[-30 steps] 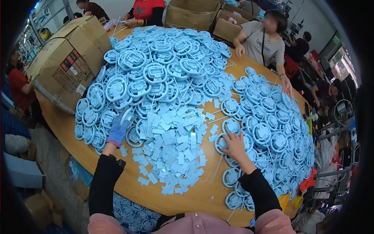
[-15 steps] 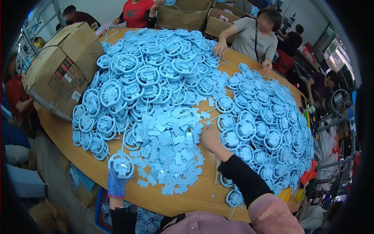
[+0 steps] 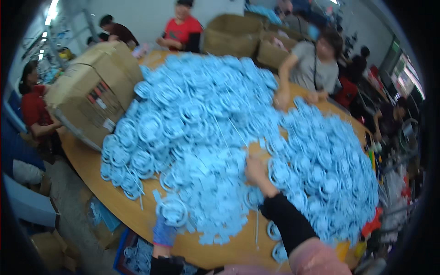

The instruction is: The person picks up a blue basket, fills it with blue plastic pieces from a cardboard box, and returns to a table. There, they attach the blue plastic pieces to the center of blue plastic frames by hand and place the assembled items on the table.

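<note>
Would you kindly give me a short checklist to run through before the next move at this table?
1. Left hand holds one light blue ring: ok, ring sits at its fingertips near the table edge.
2. Grip on that ring secure: cannot tell, picture is blurred.
3. Right hand on the pile of small blue tags: ok.
4. Right hand holding a tag: cannot tell.
5. Wooden table has bare space beside the left hand: ok.
6. Cardboard box apart from both hands: ok.

Pale wall point(image 3: 133, 11) behind, strip lights point(image 3: 51, 9) upper left, grey floor point(image 3: 68, 206) left of the round wooden table point(image 3: 98, 183), cardboard boxes point(image 3: 91, 91), possibly shelving at blurred right edge
</note>
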`<state>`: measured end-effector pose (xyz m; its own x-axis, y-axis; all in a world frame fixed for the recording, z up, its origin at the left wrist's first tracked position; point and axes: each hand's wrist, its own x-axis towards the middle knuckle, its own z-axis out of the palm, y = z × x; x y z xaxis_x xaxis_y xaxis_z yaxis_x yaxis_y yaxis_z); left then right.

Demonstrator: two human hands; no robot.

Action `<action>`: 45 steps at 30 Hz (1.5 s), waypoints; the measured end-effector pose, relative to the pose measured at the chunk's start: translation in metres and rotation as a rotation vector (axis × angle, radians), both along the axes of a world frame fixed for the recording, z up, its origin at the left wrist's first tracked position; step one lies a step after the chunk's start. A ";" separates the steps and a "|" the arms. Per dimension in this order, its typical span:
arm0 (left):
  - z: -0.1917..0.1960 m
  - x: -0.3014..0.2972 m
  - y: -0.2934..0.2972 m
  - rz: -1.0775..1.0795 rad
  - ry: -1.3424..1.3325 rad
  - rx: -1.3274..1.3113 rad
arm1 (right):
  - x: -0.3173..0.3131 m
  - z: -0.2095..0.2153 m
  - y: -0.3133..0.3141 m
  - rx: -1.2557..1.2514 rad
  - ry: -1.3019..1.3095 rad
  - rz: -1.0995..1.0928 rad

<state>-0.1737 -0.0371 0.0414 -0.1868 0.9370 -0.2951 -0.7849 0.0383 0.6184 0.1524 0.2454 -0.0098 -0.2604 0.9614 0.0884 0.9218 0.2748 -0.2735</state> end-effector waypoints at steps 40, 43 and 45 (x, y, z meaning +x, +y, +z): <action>-0.017 0.051 -0.057 -0.012 -0.424 -0.165 | 0.064 0.071 -0.145 0.087 -0.406 0.256; -0.015 0.055 -0.053 -0.022 -0.410 -0.158 | 0.047 0.069 -0.141 0.118 -0.296 0.270; -0.014 0.056 -0.050 -0.048 -0.403 -0.136 | 0.043 0.062 -0.138 0.113 -0.238 0.294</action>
